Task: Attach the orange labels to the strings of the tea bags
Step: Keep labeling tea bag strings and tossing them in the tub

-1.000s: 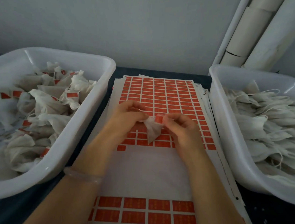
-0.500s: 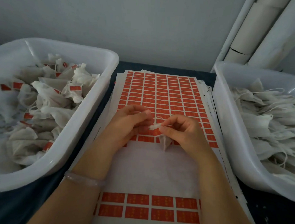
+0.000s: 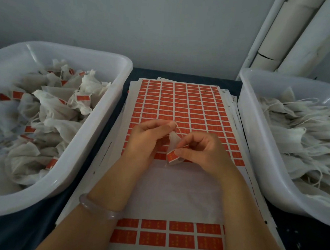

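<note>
Over the sheet of orange labels (image 3: 180, 106), my left hand (image 3: 146, 139) pinches the thin white string (image 3: 179, 130) of a small white tea bag (image 3: 173, 139) between thumb and fingertip. My right hand (image 3: 202, 151) pinches a folded orange label (image 3: 172, 156) at the string's other end, just below the bag. The tea bag hangs between the two hands, partly hidden by my fingers.
A white tub (image 3: 111, 111) on the left holds several tea bags with orange labels. A white tub (image 3: 248, 139) on the right holds several unlabelled tea bags with loose strings. Stacked label sheets lie between them on a dark table. White tubes (image 3: 289, 35) lean at the back right.
The hands have drawn slightly apart. The string now runs up to my left fingertips, and the folded orange label shows at my right fingertips, lower than before.
</note>
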